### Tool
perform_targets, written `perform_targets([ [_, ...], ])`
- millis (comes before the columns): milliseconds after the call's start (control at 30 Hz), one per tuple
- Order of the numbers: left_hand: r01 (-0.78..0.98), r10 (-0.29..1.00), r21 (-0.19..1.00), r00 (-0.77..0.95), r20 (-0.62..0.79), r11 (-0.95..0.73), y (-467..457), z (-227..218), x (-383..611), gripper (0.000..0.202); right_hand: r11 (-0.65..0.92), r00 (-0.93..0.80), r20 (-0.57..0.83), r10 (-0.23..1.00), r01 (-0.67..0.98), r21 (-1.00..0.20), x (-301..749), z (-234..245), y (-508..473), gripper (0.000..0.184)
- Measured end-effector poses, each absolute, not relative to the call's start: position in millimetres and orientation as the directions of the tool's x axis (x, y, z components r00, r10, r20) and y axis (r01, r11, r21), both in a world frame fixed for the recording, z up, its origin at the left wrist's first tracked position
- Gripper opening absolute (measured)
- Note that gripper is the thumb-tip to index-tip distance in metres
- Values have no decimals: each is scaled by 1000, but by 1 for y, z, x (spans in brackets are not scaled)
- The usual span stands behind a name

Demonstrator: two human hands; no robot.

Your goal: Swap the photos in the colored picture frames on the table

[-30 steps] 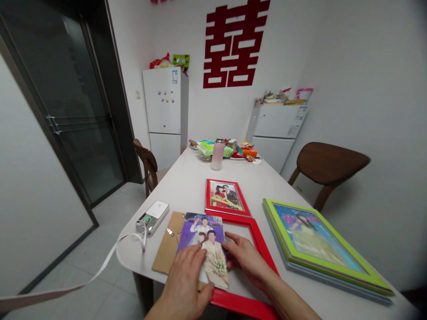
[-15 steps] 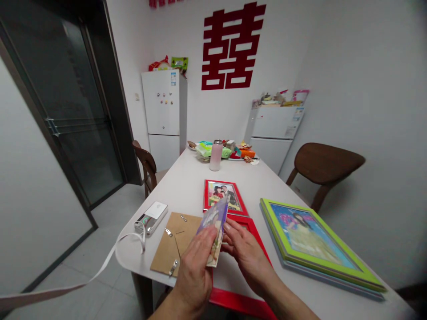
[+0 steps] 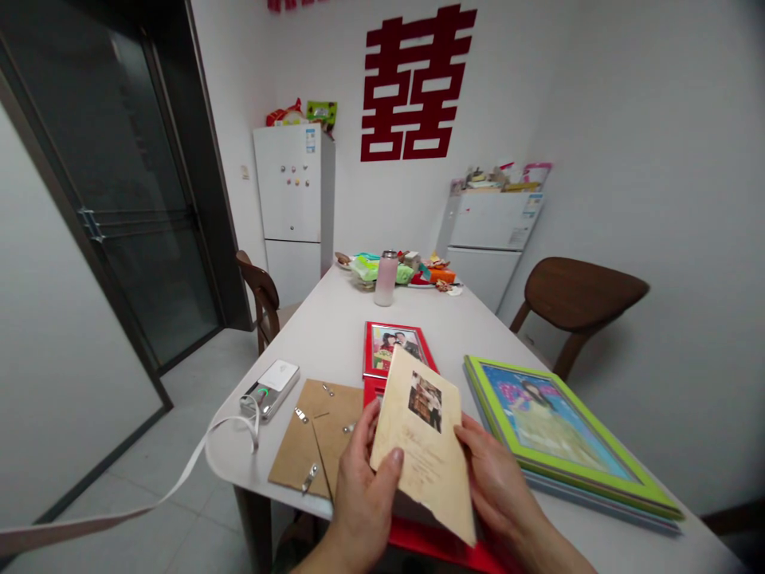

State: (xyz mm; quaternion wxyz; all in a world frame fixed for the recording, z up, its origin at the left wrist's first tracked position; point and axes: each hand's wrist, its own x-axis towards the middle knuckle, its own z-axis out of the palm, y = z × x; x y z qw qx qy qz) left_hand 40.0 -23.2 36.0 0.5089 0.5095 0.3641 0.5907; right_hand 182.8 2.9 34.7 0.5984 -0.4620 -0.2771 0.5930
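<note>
Between my two hands is a cream-coloured photo card (image 3: 430, 470) with a small dark picture and faint script on its face. My left hand (image 3: 366, 482) grips its left edge, thumb on top. My right hand (image 3: 499, 478) holds the right edge, most of its fingers behind the card. Under the card lies a red frame (image 3: 412, 534), largely hidden. A smaller red picture frame (image 3: 371, 348) with a photo of a couple sits just beyond. To the left is a brown backing board (image 3: 299, 450) with metal clips.
A stack of frames topped by a green one (image 3: 562, 430) lies at the right. A silver device (image 3: 272, 389) with a white strap is at the left edge. Further off stand a pink bottle (image 3: 386, 279) and a heap of packets (image 3: 442, 275). Chairs (image 3: 579, 295) flank the table (image 3: 326, 339).
The card, seen nearly edge-on with a purple picture side before, has turned so its cream face shows upward. My hands have shifted to its left and right edges.
</note>
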Motion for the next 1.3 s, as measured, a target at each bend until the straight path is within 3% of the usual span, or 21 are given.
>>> perform_targets([
  [100, 109, 966, 964, 115, 231, -244, -22, 26, 28, 48, -201, 188, -248, 950, -238, -950, 204, 39, 6, 43],
  [200, 471, 960, 840, 201, 195, -269, -23, 20, 19, 51, -236, 205, -242, 948, -57, -970, 216, 36, 9, 46],
  [300, 629, 935, 705, 323, 147, -328, -26, 19, 18, 53, -250, 188, -243, 952, 12, -968, 217, 28, 13, 48],
  [500, 742, 898, 539, 434, 66, -398, -27, 23, 22, 55, -216, 150, -215, 965, -11, -976, 212, 14, 22, 52],
  [700, 754, 888, 511, 457, 44, -414, -25, 24, 21, 60, -243, 136, -257, 957, -110, -964, 210, 15, 22, 53],
  [833, 744, 881, 520, 472, 38, -420, -25, 25, 20, 61, -201, 133, -200, 971, -2, -980, 207, 11, 27, 48],
  [933, 732, 873, 530, 487, 32, -428, -26, 26, 20, 59, -163, 117, -144, 983, 175, -971, 208, 7, 31, 43],
  [1033, 732, 875, 531, 483, 39, -427, -25, 25, 21, 56, -65, 113, -7, 994, 521, -851, 211, 9, 33, 38],
  [1133, 723, 871, 534, 488, 54, -438, -24, 21, 22, 53, -14, 94, 112, 989, 823, -567, 212, 12, 31, 35],
  [1300, 726, 870, 527, 489, 58, -443, -23, 17, 25, 48, -49, 84, 198, 977, 983, -175, 204, 9, 25, 28],
])
